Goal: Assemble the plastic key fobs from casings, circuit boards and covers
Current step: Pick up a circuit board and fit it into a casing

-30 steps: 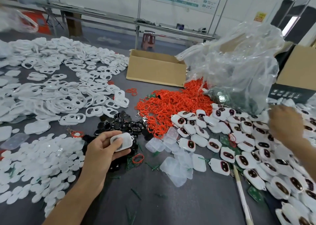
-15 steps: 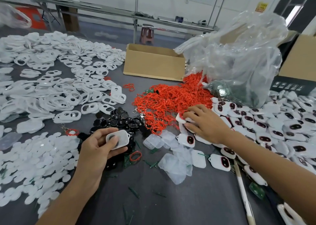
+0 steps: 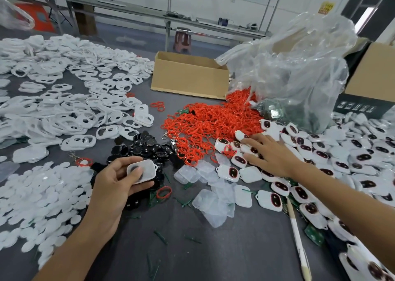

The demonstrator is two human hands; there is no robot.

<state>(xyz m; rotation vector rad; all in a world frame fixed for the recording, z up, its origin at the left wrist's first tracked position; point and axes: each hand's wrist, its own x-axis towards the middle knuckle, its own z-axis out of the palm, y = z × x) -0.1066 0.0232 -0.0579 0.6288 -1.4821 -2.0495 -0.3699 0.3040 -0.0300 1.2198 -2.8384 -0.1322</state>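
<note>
My left grip point(image 3: 116, 182) clasps a casing point(image 3: 149, 169) while my right grip point(image 3: 271, 155), splayed flat on fobs point(image 3: 229, 172), may scatter them.

Left hand point(image 3: 119, 181) grips a white casing point(image 3: 142, 171), thumb on top. Right hand point(image 3: 270, 154) rests flat on the assembled fobs point(image 3: 299, 150) beside the red rings point(image 3: 209, 123).

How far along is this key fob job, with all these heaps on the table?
Done: a broad pile of assembled-looking white fobs lies on the right. In hand: the left hand grips one white casing while the right hand lies flat on that pile's edge. To do: large heaps of white frames, white ovals, red rings and black discs, so plenty remains.
</note>
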